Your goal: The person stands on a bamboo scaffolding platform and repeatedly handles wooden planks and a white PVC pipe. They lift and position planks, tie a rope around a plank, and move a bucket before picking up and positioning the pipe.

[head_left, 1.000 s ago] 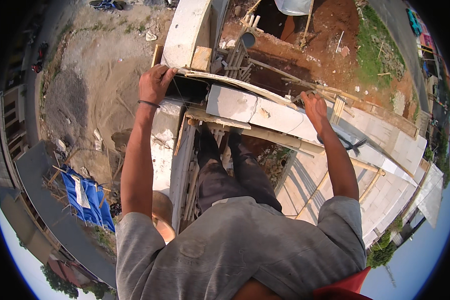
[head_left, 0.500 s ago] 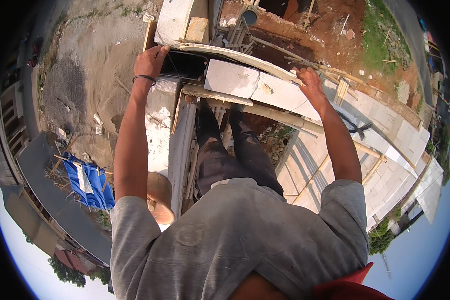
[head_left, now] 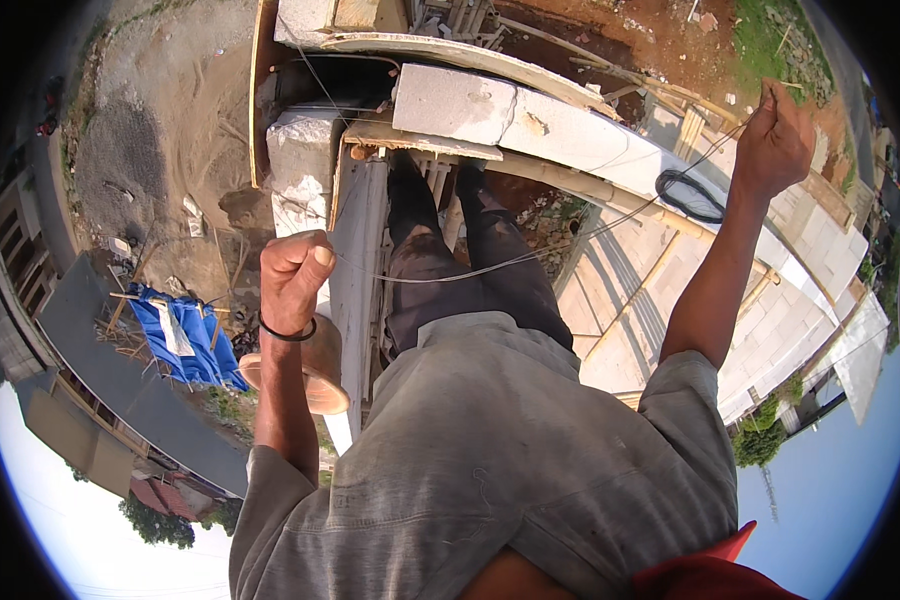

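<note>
My left hand is closed, thumb up, beside the top of the wall at my left. From it a thin wire sags across in front of my legs and rises toward my right hand. That hand is raised far out to the right, its fingers closed on the wire's other stretch. Below it a dark coil of wire rests on the pale block wall. Ahead, a wooden board lies along the far side of the blocks, with a dark gap at its left end.
A brown rounded container stands by my left forearm. Bamboo poles cross below on the right, near a broad pale block surface. An upright plank edges the wall at left. The ground lies well below, with a blue tarp.
Both hands have left the board ahead. My left hand has come back toward me, while my right has swung outward to the right. The wire now stretches between them.
</note>
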The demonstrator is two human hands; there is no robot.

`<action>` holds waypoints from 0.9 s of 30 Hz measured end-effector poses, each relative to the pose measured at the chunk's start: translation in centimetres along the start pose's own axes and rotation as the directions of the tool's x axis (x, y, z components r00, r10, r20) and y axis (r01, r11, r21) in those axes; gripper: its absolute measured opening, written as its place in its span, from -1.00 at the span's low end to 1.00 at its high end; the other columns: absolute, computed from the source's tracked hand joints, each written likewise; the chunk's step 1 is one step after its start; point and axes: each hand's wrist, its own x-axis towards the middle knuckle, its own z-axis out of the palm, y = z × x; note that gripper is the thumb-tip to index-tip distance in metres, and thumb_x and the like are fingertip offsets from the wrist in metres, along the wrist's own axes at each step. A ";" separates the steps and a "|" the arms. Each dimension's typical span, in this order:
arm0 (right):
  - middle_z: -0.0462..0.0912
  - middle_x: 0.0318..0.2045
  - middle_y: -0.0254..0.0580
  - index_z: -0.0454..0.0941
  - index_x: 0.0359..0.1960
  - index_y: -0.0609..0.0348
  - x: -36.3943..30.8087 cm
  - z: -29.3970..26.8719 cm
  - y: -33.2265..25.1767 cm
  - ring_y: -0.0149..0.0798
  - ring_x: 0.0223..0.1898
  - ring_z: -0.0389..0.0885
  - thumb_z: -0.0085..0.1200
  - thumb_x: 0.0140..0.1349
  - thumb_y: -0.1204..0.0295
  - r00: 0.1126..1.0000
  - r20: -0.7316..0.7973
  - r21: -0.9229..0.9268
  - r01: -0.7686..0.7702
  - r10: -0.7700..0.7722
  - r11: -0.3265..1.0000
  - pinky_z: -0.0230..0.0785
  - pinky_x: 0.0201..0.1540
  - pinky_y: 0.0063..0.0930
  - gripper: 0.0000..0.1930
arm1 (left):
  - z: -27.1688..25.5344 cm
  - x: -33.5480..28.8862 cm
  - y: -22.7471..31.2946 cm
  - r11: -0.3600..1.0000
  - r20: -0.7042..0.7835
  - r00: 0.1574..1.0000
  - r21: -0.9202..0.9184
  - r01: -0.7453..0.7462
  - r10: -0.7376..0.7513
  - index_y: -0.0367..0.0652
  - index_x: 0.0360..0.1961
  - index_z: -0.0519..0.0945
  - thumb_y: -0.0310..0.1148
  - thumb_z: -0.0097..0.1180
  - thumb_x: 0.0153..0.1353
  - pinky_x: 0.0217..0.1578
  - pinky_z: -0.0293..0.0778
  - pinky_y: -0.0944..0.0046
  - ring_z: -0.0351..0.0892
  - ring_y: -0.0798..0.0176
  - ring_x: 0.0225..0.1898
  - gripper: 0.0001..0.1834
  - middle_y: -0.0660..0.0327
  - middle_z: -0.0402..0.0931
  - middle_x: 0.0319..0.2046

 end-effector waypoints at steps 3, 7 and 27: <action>0.60 -0.03 -0.13 0.60 -0.05 0.19 -1.6 -0.8 -0.7 -0.20 0.09 0.52 0.05 0.30 0.49 0.820 0.386 0.605 -0.571 0.423 0.554 0.43 0.13 -0.39 -0.78 | 3.2 -5.5 -2.8 0.920 0.127 0.912 0.028 0.390 -0.390 -0.23 -0.68 0.23 -0.09 0.10 0.34 -0.59 0.03 0.30 0.02 0.46 -0.58 -0.43 0.39 0.09 -0.71; 0.49 -0.03 0.17 0.37 0.13 0.34 -3.6 -1.7 -2.2 -0.06 0.04 0.51 -0.07 0.25 0.69 0.676 0.696 0.689 -0.533 0.242 -0.491 0.45 0.11 -0.40 -0.62 | 9.0 -7.2 -8.7 0.816 0.177 0.825 0.358 0.454 -0.536 -0.31 -0.65 0.41 -0.04 0.08 0.32 -0.61 0.19 0.20 0.22 0.35 -0.66 -0.44 0.21 0.27 -0.74; 0.57 -0.43 -0.26 0.57 0.00 0.28 -10.3 3.5 -22.0 -0.53 -0.41 0.41 -0.02 0.32 0.50 0.627 0.779 0.607 -0.745 -0.021 0.275 0.30 -0.33 -0.61 -0.73 | 4.9 18.6 2.3 0.078 0.291 0.739 0.904 -0.420 0.608 -0.10 -0.32 0.62 -0.35 0.12 0.13 0.17 0.19 0.00 0.49 0.03 0.00 -0.88 0.18 0.61 -0.35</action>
